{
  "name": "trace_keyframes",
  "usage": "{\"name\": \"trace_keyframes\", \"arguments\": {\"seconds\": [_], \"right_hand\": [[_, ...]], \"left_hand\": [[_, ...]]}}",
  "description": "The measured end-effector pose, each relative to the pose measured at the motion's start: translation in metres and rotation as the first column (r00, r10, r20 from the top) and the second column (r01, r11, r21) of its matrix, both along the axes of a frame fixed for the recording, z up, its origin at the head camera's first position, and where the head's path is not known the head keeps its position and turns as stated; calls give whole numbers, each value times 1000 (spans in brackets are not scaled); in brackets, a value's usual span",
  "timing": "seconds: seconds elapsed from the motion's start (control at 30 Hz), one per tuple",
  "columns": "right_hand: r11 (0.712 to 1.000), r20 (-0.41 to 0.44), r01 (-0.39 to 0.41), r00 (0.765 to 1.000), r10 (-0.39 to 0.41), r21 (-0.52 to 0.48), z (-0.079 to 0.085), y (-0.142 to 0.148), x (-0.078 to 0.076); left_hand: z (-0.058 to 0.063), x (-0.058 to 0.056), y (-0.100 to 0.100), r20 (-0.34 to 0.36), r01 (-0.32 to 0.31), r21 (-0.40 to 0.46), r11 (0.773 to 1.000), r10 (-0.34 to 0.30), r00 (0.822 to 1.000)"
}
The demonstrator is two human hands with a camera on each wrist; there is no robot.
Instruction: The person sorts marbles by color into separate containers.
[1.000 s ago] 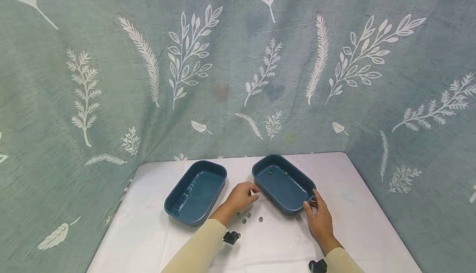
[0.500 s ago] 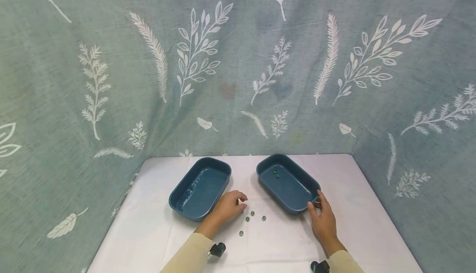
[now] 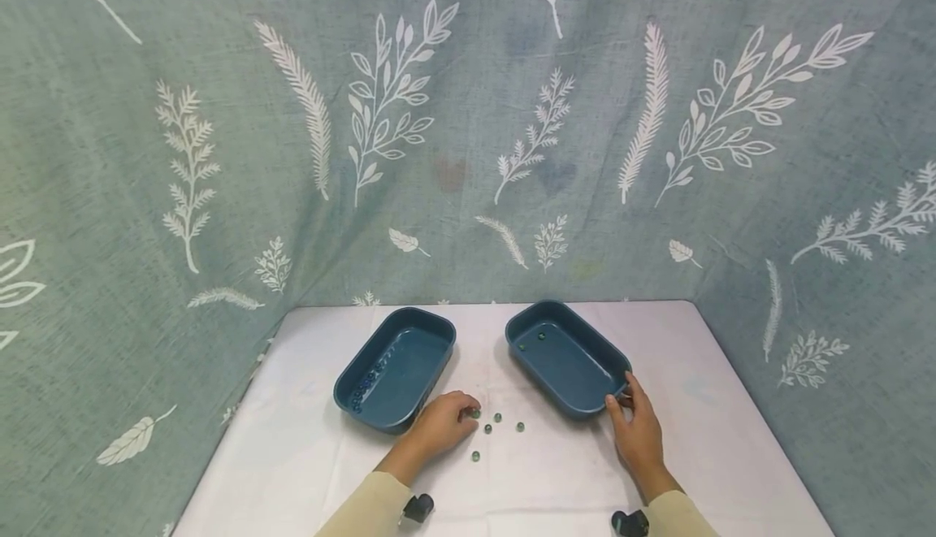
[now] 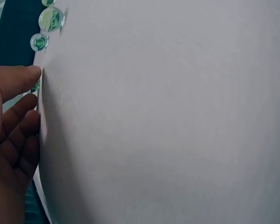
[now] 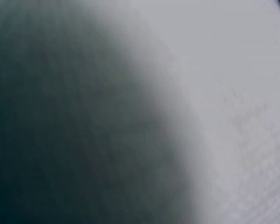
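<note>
**Covered table and countable contents, in three views**

Head view: A white cloth [image 3: 556,480] covers the table beneath both hands; beyond them, grey-green fabric [image 3: 453,265] printed with white leaves rises at the back and sides. Trays, two, both blue. The left tray [image 3: 420,366] stands beyond the left hand [image 3: 442,423] and holds blue marbles [image 3: 358,397] too small to count. The right tray [image 3: 574,366] has its near corner held between the thumb and fingers of the right hand [image 3: 636,427]. Green marbles [image 3: 488,429], seven: two inside the right tray, one at the left hand's fingertips, three on the cloth to that hand's right, one on its near side.

Left wrist view: Thumb and forefinger bracket one green marble; whether they pinch it cannot be told. Three others show past the thumb.

Right wrist view: Blurred cloth and dark shadow; the hand is out of frame.
</note>
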State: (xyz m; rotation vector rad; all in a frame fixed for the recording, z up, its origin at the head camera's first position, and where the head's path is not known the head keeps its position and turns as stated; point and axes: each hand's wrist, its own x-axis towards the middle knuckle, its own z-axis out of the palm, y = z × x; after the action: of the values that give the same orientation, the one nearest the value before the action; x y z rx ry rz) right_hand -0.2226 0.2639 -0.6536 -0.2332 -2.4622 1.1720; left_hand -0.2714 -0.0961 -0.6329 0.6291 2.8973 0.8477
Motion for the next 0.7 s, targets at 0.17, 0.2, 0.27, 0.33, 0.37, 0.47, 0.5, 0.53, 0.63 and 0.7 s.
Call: {"name": "trace_keyframes", "arguments": {"seconds": [0.17,0.2,0.27,0.33,0.37,0.47,0.5,0.53,0.63,0.7], "right_hand": [[1000,9,8,1000,-8,-1,-1,1,-1],[1000,10,8,1000,-8,1,-1,1,-1],[1000,11,10,1000,-10,0,-2,1,-1],[1000,10,11,1000,-11,1,-2,1,-1],[1000,9,12,1000,-12,0,-2,1,-1],[1000,12,16,1000,-16,1,-2,1,-1],[1000,13,18,1000,-18,5,-3,1,-1],[1000,14,19,1000,-19,4,-3,1,-1],[1000,13,19,1000,-19,11,-3,1,-1],[1000,10,18,1000,-18,10,-3,2,-2]], "left_hand": [[-2,1,5,-9,-40,6,999,40,999],[-2,1,7,-13,-48,6,999,48,999],[-2,2,8,-12,-67,5,998,67,998],[-2,3,9,-18,-77,4,997,77,997],[-2,3,10,-21,-85,3,996,85,996],[-2,4,10,-30,-88,6,996,88,996],[-2,5,10,-33,-89,6,996,89,995],[-3,5,9,-34,-88,9,996,88,995],[-4,4,7,-42,-77,19,997,78,996],[-5,2,6,-47,-66,30,997,67,997]]}}
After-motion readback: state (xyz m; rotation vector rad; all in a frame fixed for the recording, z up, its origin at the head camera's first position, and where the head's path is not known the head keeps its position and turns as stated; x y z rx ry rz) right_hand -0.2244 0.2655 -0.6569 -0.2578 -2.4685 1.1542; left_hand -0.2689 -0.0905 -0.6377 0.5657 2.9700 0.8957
